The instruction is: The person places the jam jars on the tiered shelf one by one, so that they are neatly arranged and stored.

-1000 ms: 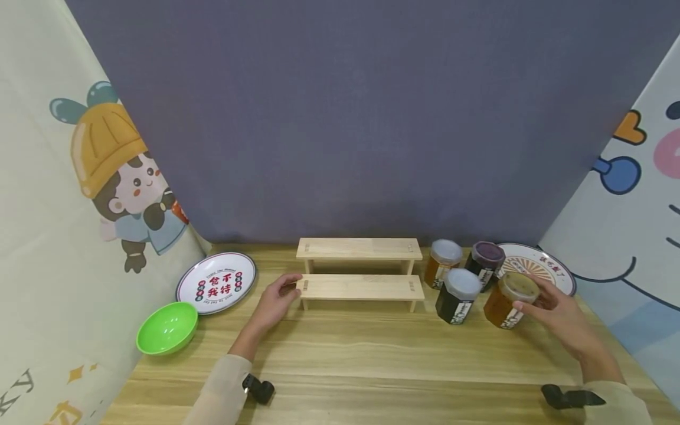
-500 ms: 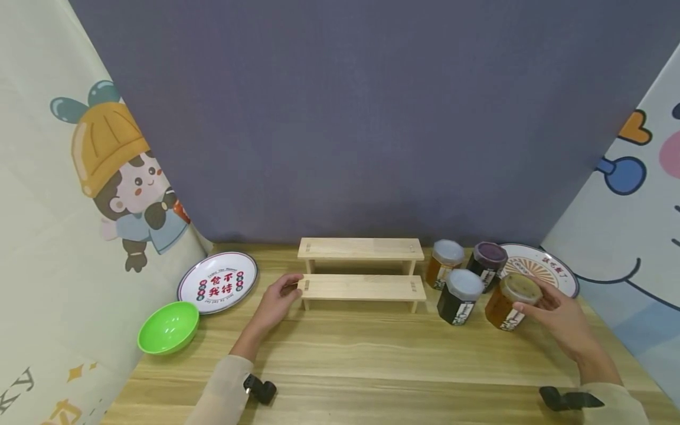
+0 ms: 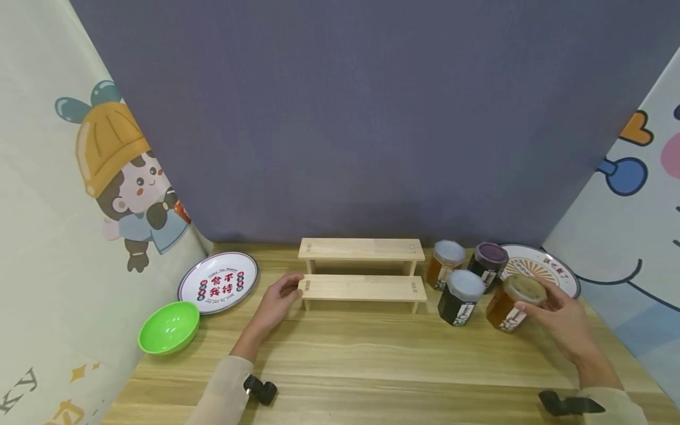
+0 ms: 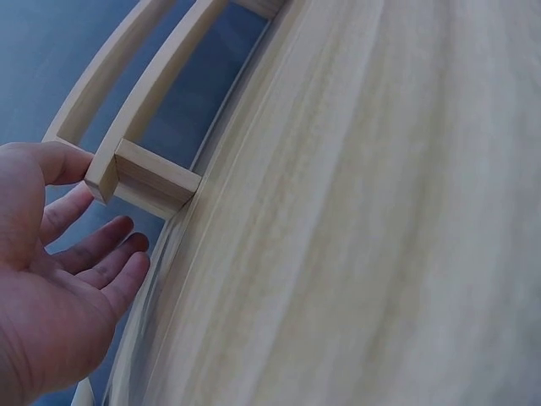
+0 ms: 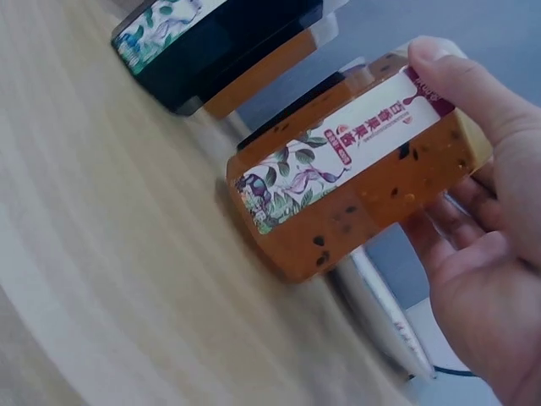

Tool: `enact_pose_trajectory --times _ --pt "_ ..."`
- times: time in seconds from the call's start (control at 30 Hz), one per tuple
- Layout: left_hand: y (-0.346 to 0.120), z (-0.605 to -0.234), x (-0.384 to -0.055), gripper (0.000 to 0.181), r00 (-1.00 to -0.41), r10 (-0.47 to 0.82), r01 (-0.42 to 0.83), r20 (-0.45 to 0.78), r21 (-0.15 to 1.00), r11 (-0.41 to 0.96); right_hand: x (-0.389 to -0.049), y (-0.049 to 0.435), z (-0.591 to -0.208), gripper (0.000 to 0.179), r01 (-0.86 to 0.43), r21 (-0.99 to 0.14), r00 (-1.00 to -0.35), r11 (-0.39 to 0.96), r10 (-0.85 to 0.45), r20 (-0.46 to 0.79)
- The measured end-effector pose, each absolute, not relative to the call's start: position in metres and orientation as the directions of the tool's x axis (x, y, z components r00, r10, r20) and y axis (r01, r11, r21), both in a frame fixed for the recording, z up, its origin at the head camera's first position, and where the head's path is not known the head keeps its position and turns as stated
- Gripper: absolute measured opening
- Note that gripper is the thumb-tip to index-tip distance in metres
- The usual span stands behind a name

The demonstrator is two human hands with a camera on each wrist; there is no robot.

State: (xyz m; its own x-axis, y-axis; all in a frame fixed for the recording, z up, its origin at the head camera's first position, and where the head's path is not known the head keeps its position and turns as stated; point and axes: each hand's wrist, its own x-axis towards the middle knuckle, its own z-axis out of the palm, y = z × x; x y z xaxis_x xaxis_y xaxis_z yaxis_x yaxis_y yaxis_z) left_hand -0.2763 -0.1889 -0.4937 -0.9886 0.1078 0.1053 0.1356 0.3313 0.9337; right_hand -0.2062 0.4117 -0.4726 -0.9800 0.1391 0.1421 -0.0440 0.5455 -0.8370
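In the head view my left hand [image 3: 277, 301] is at the left end of the low wooden shelf [image 3: 361, 287]. The left wrist view has the thumb and index finger pinching the end of its board [image 4: 139, 114], while the other fingers [image 4: 127, 279] curl loosely below. My right hand [image 3: 565, 321] grips a jar of amber fruit jam [image 3: 502, 310] near its lid, with dark seeds inside. In the right wrist view its flowered label [image 5: 330, 156] faces the camera. Thumb [image 5: 461, 76] and fingers lie on opposite sides of the jar, tilted a little to the right.
A taller wooden shelf [image 3: 361, 248] stands behind the low one. Left of the held jar are a dark jar [image 3: 458, 307], an amber jar [image 3: 441, 271] and a purple-lidded jar [image 3: 484, 268]. Plates lie left [image 3: 218, 304] and right [image 3: 571, 283]; a green bowl [image 3: 169, 328] sits front left.
The jar's lid in my right hand has tipped slightly to the right. My left hand stays at the shelf's end, and the head view has shifted a little.
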Motion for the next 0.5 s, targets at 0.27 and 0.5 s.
enact_pose_trajectory --times 0.27,0.5 --pt "-0.19 -0.495 -0.276 0.041 -0.989 0.1 0.136 0.109 0.936 0.326 -0.202 0.409 -0.453 0.077 -0.045 -0.806 -0.974 0.59 0.152 0.166" --pt "-0.191 -0.497 -0.277 0.041 -0.989 0.103 0.137 0.11 0.937 0.322 -0.198 0.406 -0.429 0.074 -0.123 -0.825 -0.962 0.551 0.138 0.236"
